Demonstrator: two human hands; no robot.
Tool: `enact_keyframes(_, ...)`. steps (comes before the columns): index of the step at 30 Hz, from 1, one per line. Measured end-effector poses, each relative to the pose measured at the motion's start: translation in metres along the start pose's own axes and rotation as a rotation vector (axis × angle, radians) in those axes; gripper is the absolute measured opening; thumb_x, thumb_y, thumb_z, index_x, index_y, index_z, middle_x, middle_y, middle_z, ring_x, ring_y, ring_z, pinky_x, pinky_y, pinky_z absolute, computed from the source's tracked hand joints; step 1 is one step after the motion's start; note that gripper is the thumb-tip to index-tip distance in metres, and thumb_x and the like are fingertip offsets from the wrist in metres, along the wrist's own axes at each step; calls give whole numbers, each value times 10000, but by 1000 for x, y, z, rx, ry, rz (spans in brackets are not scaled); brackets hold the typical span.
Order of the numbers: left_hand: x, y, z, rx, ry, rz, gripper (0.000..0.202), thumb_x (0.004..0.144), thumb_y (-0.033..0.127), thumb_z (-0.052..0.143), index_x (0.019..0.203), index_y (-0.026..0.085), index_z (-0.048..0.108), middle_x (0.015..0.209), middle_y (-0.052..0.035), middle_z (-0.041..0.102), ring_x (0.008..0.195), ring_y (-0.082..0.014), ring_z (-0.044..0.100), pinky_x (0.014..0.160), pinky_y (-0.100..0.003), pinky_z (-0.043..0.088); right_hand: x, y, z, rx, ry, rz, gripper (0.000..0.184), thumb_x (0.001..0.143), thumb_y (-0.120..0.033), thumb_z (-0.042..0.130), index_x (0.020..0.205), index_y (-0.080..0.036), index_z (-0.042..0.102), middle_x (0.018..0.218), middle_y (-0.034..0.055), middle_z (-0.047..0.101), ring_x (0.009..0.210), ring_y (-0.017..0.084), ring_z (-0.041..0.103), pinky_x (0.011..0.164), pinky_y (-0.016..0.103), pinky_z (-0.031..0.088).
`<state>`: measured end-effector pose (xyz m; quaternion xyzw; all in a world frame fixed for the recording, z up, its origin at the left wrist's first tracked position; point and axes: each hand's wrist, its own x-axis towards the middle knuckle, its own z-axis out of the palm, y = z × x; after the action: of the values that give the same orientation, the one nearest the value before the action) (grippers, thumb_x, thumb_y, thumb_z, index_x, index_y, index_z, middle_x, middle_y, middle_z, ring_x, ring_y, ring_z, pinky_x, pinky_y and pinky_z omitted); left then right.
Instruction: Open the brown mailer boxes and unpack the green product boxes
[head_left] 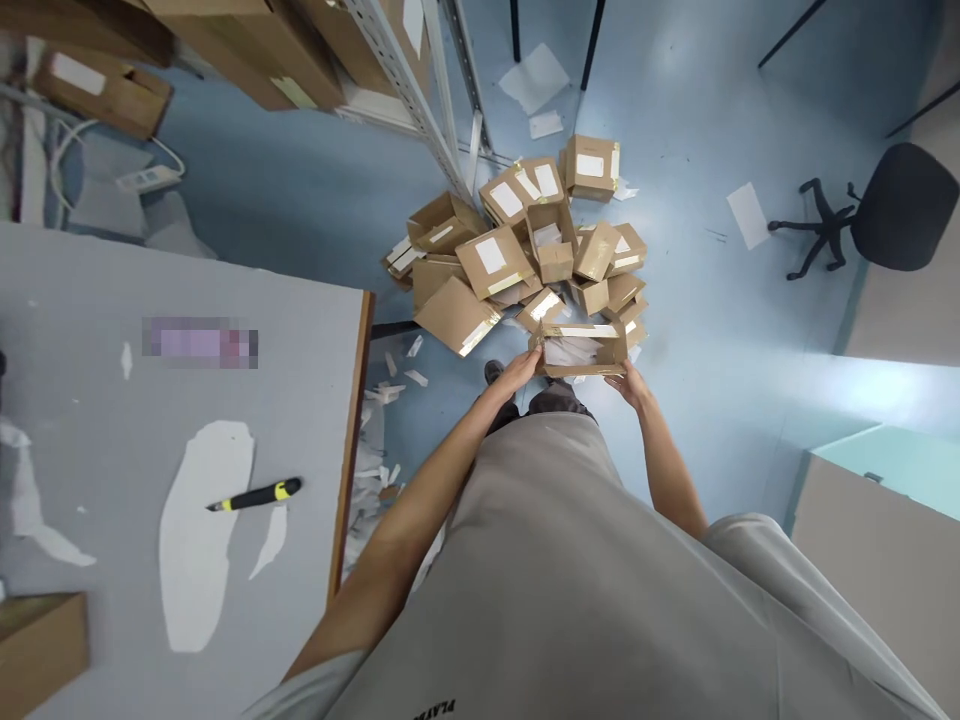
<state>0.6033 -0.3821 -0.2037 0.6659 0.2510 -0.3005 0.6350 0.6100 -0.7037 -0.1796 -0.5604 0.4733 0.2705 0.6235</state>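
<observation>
An open cardboard box (613, 351) with white paper (570, 351) inside sits between two hands held apart: the left hand (519, 371) grips its left end, the right hand (629, 386) its near right corner, beside piled boxes (493, 262) on the floor (690, 330).

Held box (613, 350) brown, paper (571, 351) inside white; floor (697, 330) blue; shirt (600, 580) grey; cutter (262, 495) black and yellow.

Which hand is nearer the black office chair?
The right hand: it holds the open box by the end toward the chair; the left hand holds the far end.
</observation>
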Motion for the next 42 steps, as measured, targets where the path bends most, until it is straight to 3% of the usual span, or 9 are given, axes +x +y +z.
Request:
enact_keyframes(3, 9, 3, 28, -39, -38, -169, 537, 1134, 710, 641, 1207, 221, 850, 1372, -175, 879, 1415, -376, 785, 1212, -437, 607, 27, -10, -18, -2, 4, 30, 177, 1130, -359, 681, 1183, -267, 824, 1215, 55, 894, 961, 191, 830, 987, 320, 740)
enact_keyframes(6, 18, 10, 50, -82, -29, -216, 580, 1128, 727, 645, 1306, 210, 841, 1493, -181, 848, 1485, -369, 754, 1207, -438, 613, 46, -17, -38, -1, 99, 19, 210, 1166, -401, 627, 1181, -274, 793, 1253, 71, 871, 1035, 179, 835, 975, 292, 733)
enact_keyframes(9, 24, 17, 64, -67, 22, -241, 507, 1069, 641, 750, 1291, 195, 846, 1593, -204, 800, 1587, -401, 675, 1254, -467, 583, 55, -22, -56, -32, 214, 7, 234, 1179, -428, 585, 1120, -272, 749, 1203, 80, 844, 1046, 160, 815, 962, 256, 716)
enact_keyframes(14, 7, 17, 68, -86, 71, -216, 424, 973, 559, 849, 1201, 202, 868, 1475, -192, 852, 1391, -385, 780, 1180, -468, 629, 53, -27, -71, -79, 194, 5, 190, 1134, -384, 644, 1038, -252, 740, 1029, 68, 837, 913, 153, 797, 872, 239, 707)
enact_keyframes(18, -24, 7, 56, -150, 151, -150, 485, 910, 553, 891, 1260, 218, 869, 1410, -166, 878, 1297, -337, 803, 1126, -444, 656, 47, -27, -57, -126, 106, -27, 131, 1091, -316, 700, 1019, -238, 778, 985, 63, 862, 892, 161, 817, 882, 250, 703)
enact_keyframes(25, -98, -33, 30, -331, 335, -54, 559, 755, 319, 856, 1303, 211, 837, 1467, -171, 858, 1172, -290, 823, 997, -404, 650, 25, -29, 7, -258, -123, -146, 113, 1080, -294, 726, 1023, -244, 810, 1051, 66, 915, 1053, 197, 873, 1038, 313, 700)
enact_keyframes(33, -212, -105, 16, -648, 608, 151, 621, 697, 228, 781, 1315, 209, 829, 1494, -181, 847, 1139, -267, 809, 1004, -396, 626, -34, -14, 116, -502, -474, -452, 208, 998, -435, 815, 1091, -249, 808, 1137, 88, 925, 1052, 234, 888, 1072, 403, 703)
enact_keyframes(37, -277, -153, 18, -793, 743, 259, 639, 674, 204, 767, 1309, 213, 836, 1467, -180, 858, 1118, -267, 810, 973, -384, 616, -93, 37, 179, -635, -660, -557, 267, 997, -476, 785, 1146, -254, 805, 1197, 92, 928, 1083, 227, 884, 1065, 384, 691)
enact_keyframes(42, -357, -223, 24, -973, 910, 387, 673, 652, 169, 746, 1316, 222, 845, 1447, -170, 865, 1113, -273, 819, 968, -384, 611, -181, 163, 246, -858, -933, -618, 338, 973, -528, 816, 1151, -241, 817, 1210, 121, 928, 1103, 258, 886, 1012, 386, 687)
